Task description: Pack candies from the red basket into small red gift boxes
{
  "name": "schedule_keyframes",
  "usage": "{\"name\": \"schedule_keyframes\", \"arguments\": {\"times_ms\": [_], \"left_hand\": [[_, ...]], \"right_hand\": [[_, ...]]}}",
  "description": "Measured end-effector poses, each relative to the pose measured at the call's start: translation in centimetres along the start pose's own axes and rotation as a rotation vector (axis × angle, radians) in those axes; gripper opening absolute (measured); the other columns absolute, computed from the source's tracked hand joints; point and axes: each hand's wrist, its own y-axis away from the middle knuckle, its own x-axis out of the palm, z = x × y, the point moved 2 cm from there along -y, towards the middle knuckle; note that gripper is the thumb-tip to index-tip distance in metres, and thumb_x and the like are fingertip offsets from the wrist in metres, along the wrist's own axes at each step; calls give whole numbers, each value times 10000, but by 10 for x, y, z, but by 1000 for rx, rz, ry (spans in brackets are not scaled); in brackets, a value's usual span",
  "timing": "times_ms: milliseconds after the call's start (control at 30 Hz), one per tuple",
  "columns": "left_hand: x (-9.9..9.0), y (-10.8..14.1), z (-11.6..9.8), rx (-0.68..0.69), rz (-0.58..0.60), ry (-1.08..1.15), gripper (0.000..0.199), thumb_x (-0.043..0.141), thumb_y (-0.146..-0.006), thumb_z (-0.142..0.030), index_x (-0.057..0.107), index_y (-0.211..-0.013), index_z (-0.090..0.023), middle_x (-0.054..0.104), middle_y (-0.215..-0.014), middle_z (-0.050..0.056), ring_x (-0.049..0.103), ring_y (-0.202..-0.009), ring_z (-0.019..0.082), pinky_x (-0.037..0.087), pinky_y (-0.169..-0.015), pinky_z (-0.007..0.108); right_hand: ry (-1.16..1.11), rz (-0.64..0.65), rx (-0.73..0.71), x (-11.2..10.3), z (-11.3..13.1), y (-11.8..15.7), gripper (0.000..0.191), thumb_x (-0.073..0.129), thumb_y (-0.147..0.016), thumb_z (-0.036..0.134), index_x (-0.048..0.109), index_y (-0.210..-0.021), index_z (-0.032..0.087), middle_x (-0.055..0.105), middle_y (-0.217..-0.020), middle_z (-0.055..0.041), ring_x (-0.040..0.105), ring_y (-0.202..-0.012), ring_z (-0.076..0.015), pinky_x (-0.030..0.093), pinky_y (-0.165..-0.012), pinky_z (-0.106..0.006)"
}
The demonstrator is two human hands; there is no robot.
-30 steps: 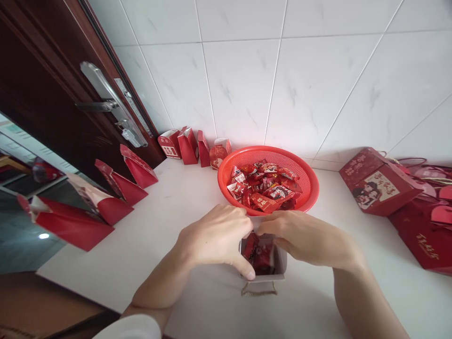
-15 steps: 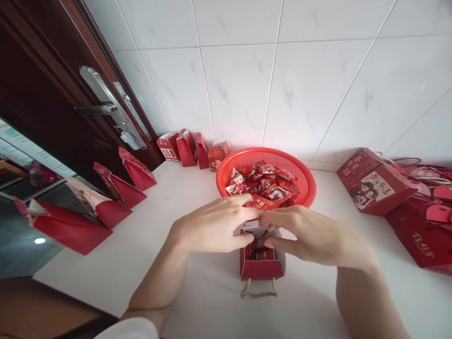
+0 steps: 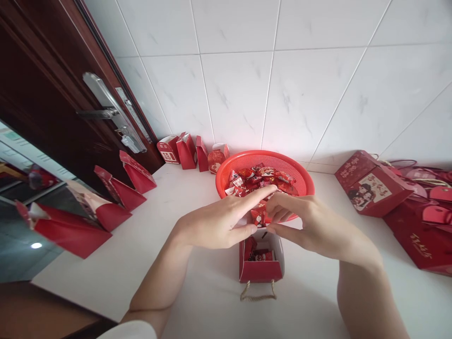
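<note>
The red box (image 3: 260,271) is open, pale inside, with a rope handle (image 3: 259,298). Whether left hand (image 3: 213,223) or right hand (image 3: 314,230) grips anything cannot be told.

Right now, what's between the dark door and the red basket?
Four small red boxes in a row along the tiled wall, on the white tabletop. The head view shows it.
</note>
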Motion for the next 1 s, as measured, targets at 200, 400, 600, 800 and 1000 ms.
{"name": "schedule_keyframes", "arguments": {"times_ms": [200,400,600,800,1000], "left_hand": [[0,-5,0,14,-202,174,768,648,-932,-205,320,-1615,-326,497,-1590,94,591,-1359,274,521,-1105,388],[2,-14,2,4,-509,414,516,765,-879,-341,653,-1369,-221,676,-1391,118,692,-1197,285,629,-941,361],[3,-13,0,-20,-545,444,414,754,-896,-360,718,-1288,-233,735,-1299,83,721,-1148,250,634,-950,341],[4,-12,-1,-30,-578,424,416,751,-901,-375,717,-1294,-244,756,-1262,73,746,-1098,251,629,-977,375],[1,-13,0,-52,-582,478,416,761,-888,-416,736,-1255,-223,761,-1249,92,745,-1105,280,639,-937,372]], "right_hand": [[-200,-66,47,3,1,-4,228,660,-961,278,630,-1184,244,789,-946,-27,772,-849,-217,639,-773,-354],[-388,-323,24,2,2,-11,172,724,-930,358,683,-1021,218,782,-923,-46,771,-801,-218,648,-731,-336],[-387,-381,-5,2,-1,-12,166,709,-952,368,711,-1003,210,782,-906,-47,757,-806,-199,644,-751,-321],[-414,-429,-2,4,-2,-14,256,775,-892,443,713,-991,214,785,-890,-55,763,-792,-221,661,-730,-346],[-543,-457,35,3,-2,-14,289,790,-862,480,707,-903,206,773,-826,-56,774,-749,-236,678,-704,-364]]}}
